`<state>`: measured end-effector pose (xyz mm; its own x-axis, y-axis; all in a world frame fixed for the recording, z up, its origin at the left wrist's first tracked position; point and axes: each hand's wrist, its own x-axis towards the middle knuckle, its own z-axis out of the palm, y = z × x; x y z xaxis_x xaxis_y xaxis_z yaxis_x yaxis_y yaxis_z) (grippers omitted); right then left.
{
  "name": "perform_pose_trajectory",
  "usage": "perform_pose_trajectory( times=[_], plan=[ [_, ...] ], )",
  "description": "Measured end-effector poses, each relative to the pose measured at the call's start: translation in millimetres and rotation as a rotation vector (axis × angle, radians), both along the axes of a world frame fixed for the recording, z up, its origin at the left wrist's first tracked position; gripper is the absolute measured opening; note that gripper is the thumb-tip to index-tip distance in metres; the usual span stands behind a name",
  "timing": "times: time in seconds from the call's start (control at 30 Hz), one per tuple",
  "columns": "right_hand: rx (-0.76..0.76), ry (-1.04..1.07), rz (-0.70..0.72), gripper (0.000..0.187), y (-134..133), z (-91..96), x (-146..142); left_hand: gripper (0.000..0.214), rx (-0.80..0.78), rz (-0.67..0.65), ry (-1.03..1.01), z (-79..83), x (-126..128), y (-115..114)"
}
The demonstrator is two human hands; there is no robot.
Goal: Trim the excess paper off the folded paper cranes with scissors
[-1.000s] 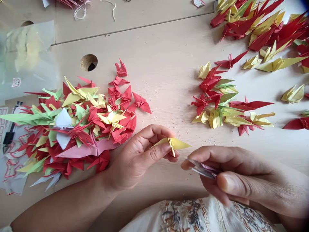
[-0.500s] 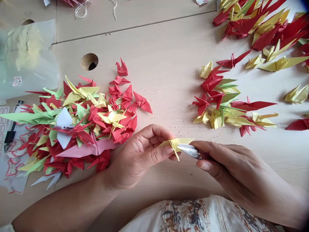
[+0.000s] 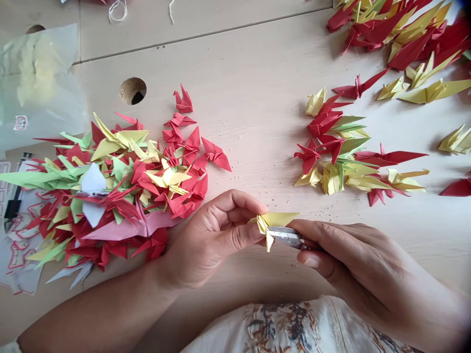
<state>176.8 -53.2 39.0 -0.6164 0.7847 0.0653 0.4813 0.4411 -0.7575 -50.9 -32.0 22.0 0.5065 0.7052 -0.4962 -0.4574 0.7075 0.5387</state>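
Yellow paper crane [image 3: 284, 218], approx. 4–5 o'clock of view ctr.: L hand [image 3: 217, 238] fingers pinching same; R hand [image 3: 349, 257] thumb/index pinching metal-bladed tool [image 3: 289, 237]. Red-edged label [image 3: 21, 122], approx. 9 o'clock: text illeg.

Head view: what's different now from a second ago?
The right hand moved left, bringing the metal tool, previously apart, up to the yellow paper crane. Nothing was visibly released. The left hand still holds the crane; the paper pile stayed put.
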Motion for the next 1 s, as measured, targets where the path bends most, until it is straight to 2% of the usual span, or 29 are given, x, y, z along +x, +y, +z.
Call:
perform_pose_trajectory(
  times=[0.5, 0.7, 1.0],
  plan=[
    [-0.018, -0.008, 0.002, 0.026, -2.2, 0.2, 1.8, 0.012, 0.07, -0.014, 0.045, -4.6, -2.1, -2.2],
    [-0.03, 0.012, 0.005, 0.017, -1.8, 0.6, 2.3, 0.012, 0.074, -0.013, 0.064, -3.6, -2.6, -3.3],
    [-0.014, 0.013, -0.003, 0.017, -4.6, 0.6, 1.5, 0.009, 0.131, -0.022, -0.026, -4.0, -1.3, -3.3]
  ],
)
